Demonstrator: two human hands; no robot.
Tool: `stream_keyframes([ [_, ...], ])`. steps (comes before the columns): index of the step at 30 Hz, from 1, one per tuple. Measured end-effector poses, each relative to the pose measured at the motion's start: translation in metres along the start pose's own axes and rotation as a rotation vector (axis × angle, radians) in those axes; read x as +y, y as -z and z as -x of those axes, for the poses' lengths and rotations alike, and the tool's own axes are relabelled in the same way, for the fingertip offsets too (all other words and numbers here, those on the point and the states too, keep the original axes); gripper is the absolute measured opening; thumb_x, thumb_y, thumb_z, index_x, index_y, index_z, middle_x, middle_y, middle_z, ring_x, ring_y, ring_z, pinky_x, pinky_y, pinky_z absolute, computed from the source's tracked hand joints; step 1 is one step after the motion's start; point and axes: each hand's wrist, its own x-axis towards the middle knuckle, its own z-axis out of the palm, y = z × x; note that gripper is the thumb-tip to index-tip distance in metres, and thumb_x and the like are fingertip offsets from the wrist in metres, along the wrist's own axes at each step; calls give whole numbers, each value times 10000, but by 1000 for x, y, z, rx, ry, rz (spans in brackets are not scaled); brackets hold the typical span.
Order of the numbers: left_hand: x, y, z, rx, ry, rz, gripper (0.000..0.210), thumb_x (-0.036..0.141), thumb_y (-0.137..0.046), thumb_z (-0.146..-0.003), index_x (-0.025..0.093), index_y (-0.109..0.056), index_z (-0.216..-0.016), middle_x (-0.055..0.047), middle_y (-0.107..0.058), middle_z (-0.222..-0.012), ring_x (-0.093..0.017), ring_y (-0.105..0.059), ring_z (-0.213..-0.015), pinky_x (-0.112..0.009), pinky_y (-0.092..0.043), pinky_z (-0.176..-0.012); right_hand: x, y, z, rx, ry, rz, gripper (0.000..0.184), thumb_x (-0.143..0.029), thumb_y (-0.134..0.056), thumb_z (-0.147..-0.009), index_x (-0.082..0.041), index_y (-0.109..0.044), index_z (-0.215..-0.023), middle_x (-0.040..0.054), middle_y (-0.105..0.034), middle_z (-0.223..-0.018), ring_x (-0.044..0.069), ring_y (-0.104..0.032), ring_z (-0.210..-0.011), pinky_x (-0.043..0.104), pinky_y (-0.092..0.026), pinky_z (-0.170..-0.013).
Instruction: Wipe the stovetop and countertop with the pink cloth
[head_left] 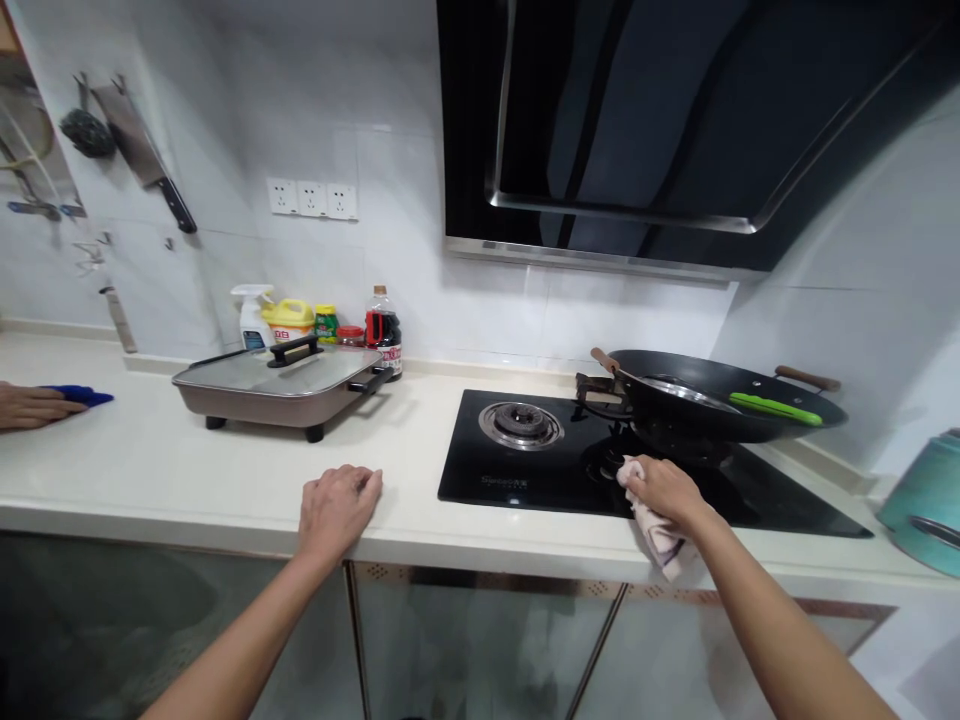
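Gripping cloth (654, 530) in right hand (664, 490), long axis running toward counter edge (487, 548), left hand (339, 508) relaxed, palm down

The stove (555, 470) has a wok (720, 425) at two o'clock, a cloth (656, 535) at five; the counter (225, 480), at nine, a pan (255, 405) before bottles (386, 335).

The single view comes from the person's head, behind and above the left hand (339, 510) and right hand (664, 492), facing forward and slightly down over the counter (187, 470) to the wall (409, 180) beyond them. It sits close enough that both forearms (247, 620) run in from the lower edge, yet reaches wide, taking in the range hood (615, 140) above the right hand and the cabinet doors (480, 650) below both hands.
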Motion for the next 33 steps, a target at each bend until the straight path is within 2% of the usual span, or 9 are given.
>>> stream_keyframes([
  [5,2,2,1,6,-17,12,443,447,-389,-984,229,-755,-862,-81,-787,-1056,-296,-649,-1070,-416,-406,-923,-12,2,36,66,105,5,317,-297,-455,-956,-169,-681,-1138,123,-738,-1064,280,-641,-1044,333,-416,-867],
  [7,3,3,2,15,-15,22,429,439,-402,-983,232,-754,-854,-81,-790,-1055,-293,-652,-1066,-411,-409,-919,-28,2,48,93,155,-35,259,-287,-472,-933,-207,-680,-1065,97,-731,-1016,270,-631,-1006,329,-408,-848],
  [10,3,3,3,27,-14,27,410,435,-419,-982,234,-755,-859,-77,-793,-1051,-288,-654,-1063,-404,-407,-915,-61,-1,51,115,253,-119,232,-266,-503,-903,-226,-664,-1064,77,-715,-1033,257,-601,-1007,326,-391,-877],
  [14,1,1,3,26,-21,31,401,434,-418,-982,235,-749,-874,-70,-794,-1046,-281,-658,-1061,-396,-398,-901,-108,-10,22,147,352,-109,207,-269,-474,-944,-200,-628,-1065,87,-681,-1065,260,-555,-1015,342,-360,-898],
  [18,-3,-2,4,49,-32,39,395,435,-411,-981,239,-733,-864,-62,-793,-1024,-269,-665,-1044,-391,-389,-901,-131,-16,-29,160,298,-42,248,-299,-419,-1012,-180,-603,-1128,113,-639,-1176,269,-537,-1076,358,-359,-894],
  [23,-7,-5,3,63,-38,57,420,453,-387,-988,238,-728,-869,-58,-791,-1002,-264,-675,-1016,-396,-387,-898,-121,-16,-84,137,147,24,309,-267,-404,-1013,-146,-583,-1235,183,-586,-1284,317,-523,-1130,443,-391,-923],
  [27,-6,-4,4,64,-36,64,423,448,-387,-987,232,-728,-860,-62,-789,-994,-260,-679,-1006,-392,-397,-898,-101,-13,-111,101,58,57,357,-260,-386,-1010,-153,-598,-1277,218,-553,-1335,385,-483,-1235,591,-360,-999],
  [30,-4,-2,4,56,-32,65,418,435,-394,-984,233,-733,-847,-60,-791,-988,-257,-677,-994,-393,-403,-900,-82,-4,-121,-16,85,40,431,-443,-489,-992,-235,-607,-1350,191,-541,-1384,411,-473,-1297,621,-371,-1017],
  [33,-3,-3,4,60,-29,64,406,434,-405,-978,241,-740,-854,-56,-795,-984,-257,-673,-992,-389,-403,-906,-57,9,-124,-190,201,-41,776,-649,-709,-821,-307,-517,-1491,148,-600,-1348,345,-593,-1202,495,-466,-987],
])
